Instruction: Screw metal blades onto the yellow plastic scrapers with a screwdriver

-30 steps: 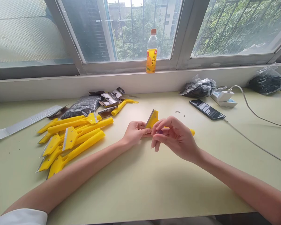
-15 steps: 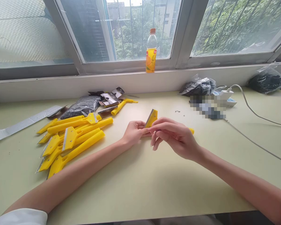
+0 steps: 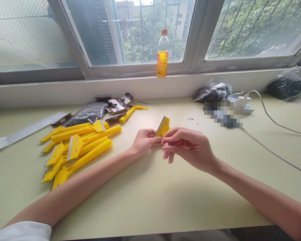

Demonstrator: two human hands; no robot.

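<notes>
My left hand grips the head of a yellow scraper, whose metal blade edge faces up and left. Close against the scraper's lower part, my right hand has its thumb and forefinger pinched together; a small dark purple bit shows between the fingers, too hidden to name. The scraper's handle is covered by my right hand. Left of my hands lies a pile of several yellow scrapers.
Behind the pile are a black-filled bag, small boxes and another yellow scraper. Small screws lie behind my right hand. A bottle stands on the sill; a cable crosses the right side.
My right hand's fingers have drawn closer together into a pinch at the scraper's lower part. The scraper's handle end, seen earlier past my right hand, is now hidden.
</notes>
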